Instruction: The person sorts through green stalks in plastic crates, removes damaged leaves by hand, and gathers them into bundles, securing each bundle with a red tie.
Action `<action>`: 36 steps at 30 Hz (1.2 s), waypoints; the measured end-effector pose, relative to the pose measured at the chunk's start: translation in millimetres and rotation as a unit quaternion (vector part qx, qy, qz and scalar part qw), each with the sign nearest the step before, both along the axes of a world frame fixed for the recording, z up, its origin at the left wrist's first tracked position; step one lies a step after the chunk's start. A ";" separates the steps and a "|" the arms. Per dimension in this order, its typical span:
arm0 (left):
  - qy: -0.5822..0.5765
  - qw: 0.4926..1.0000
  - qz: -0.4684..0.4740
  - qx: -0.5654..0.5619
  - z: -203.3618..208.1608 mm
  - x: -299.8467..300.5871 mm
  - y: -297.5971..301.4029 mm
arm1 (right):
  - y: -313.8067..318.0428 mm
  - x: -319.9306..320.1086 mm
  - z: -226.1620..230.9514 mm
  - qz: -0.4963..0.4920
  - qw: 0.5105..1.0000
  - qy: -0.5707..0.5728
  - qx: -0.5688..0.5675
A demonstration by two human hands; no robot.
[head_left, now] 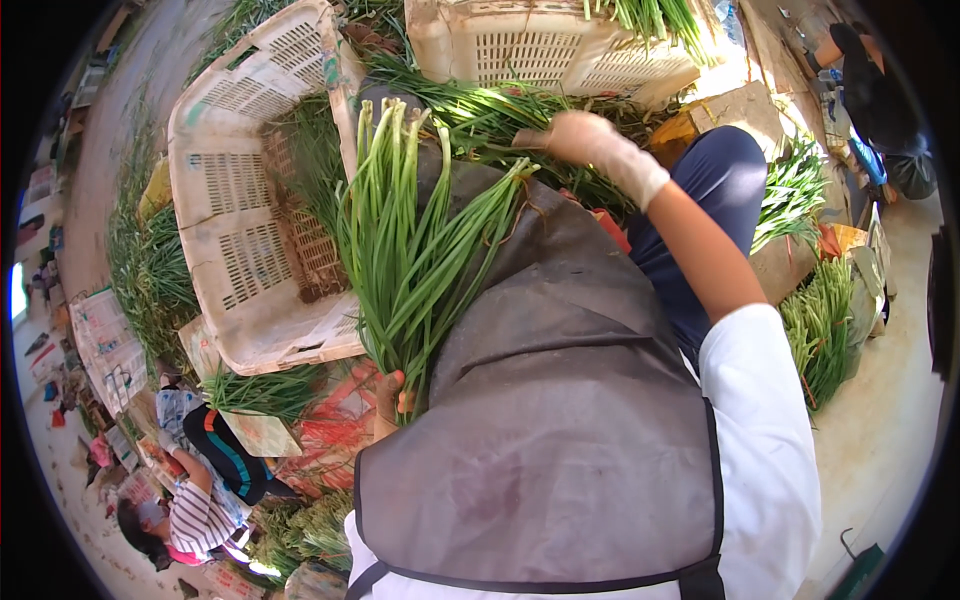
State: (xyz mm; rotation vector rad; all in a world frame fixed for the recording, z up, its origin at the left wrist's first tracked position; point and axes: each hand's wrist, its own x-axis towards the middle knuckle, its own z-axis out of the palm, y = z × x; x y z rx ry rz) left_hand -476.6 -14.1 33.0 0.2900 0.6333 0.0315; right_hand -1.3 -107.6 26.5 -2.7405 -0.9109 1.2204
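My left hand grips a bunch of garlic chives by its leafy lower end, at the left edge of my dark apron. The bunch fans out in two parts, its pale cut ends pointing away from me. My right hand, in a pale glove, is closed and slightly blurred, beyond the apron and right of the bunch's tips. A short brownish piece juts from it to the left; what it is I cannot make out. Beneath and beside this hand lies a heap of loose chives.
A white slatted crate lies tipped toward me at the left. Another crate stands at the far side, with greens on top. More chives are piled at right. A person in a striped top sits at lower left; another person is far right.
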 end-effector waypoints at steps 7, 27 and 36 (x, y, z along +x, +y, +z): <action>-0.010 0.999 -0.023 -0.022 -3.9 5.5 3.0 | -4.8 3.4 -23.2 -0.103 0.953 0.157 0.239; -0.092 0.987 -0.094 -0.096 -16.3 19.6 11.8 | 4.7 -10.7 -29.7 0.229 0.868 -0.204 0.391; 0.057 0.995 -0.071 -0.029 11.4 28.1 5.9 | -13.7 92.1 -46.1 -0.006 0.957 -0.286 0.042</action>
